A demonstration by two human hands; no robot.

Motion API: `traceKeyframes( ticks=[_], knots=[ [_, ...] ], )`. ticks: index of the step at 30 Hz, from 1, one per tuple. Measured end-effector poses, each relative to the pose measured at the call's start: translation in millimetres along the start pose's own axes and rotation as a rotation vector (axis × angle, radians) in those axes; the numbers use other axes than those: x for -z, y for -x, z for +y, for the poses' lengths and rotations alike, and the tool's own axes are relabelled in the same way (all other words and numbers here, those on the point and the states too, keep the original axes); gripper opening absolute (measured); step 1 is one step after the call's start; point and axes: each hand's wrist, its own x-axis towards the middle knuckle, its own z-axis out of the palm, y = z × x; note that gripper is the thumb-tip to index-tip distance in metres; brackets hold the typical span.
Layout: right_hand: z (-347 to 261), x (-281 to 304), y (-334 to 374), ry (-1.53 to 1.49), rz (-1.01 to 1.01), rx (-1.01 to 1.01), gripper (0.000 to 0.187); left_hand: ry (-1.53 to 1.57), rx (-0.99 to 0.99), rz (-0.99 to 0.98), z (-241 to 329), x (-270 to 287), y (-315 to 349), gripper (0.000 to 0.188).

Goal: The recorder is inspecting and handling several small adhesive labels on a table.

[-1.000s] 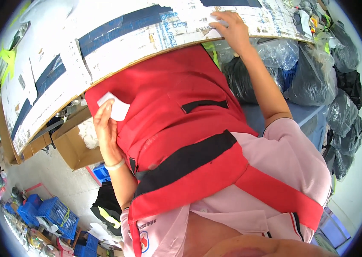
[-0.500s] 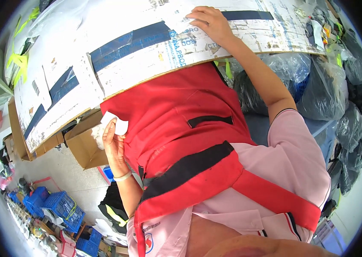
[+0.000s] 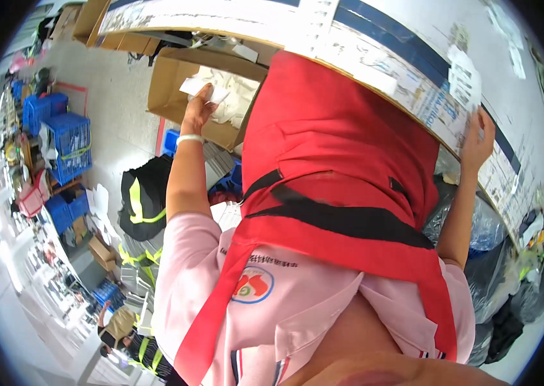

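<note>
My left hand (image 3: 200, 108) is closed on a crumpled piece of white paper (image 3: 196, 86). It hangs over a brown cardboard box (image 3: 164, 85) with loose white scraps (image 3: 238, 98) inside. On the tabletop covered in white cardboard (image 3: 407, 87), my right hand (image 3: 479, 138) rests near the edge with its fingers stretched out. Just beyond those fingertips lies a white sheet (image 3: 463, 78) with dark print; whether they touch it I cannot tell. Dark blue strips (image 3: 391, 35) run along the tabletop.
Clear plastic bags (image 3: 487, 228) bulge below the table at the right. Blue crates (image 3: 66, 145) stand at the left. Behind my left arm are a black garment with a yellow-green stripe (image 3: 146, 199) and grey stacks. A person (image 3: 120, 325) is at the lower left.
My view and body have turned left. My left hand has moved away from my red apron to above the box, still with white paper. My right hand has moved nearer the table edge.
</note>
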Motion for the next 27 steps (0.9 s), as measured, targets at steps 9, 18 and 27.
traceKeyframes(
  ticks=[9,18,27],
  knots=[
    [1.2,-3.4,2.4,0.082,-0.002,-0.004,0.024,-0.132,-0.057,0.502,-39.8,56.6,-12.9,0.027],
    [12.5,5.7,9.7,-0.012,0.108,-0.075,0.021,-0.312,-0.779,-0.191,84.5,-174.8,125.0,0.016],
    [3.8,2.8,6.4,-0.087,0.139,-0.111,0.019,-0.902,-0.942,-0.150,109.5,-297.9,106.5,0.048]
  ],
)
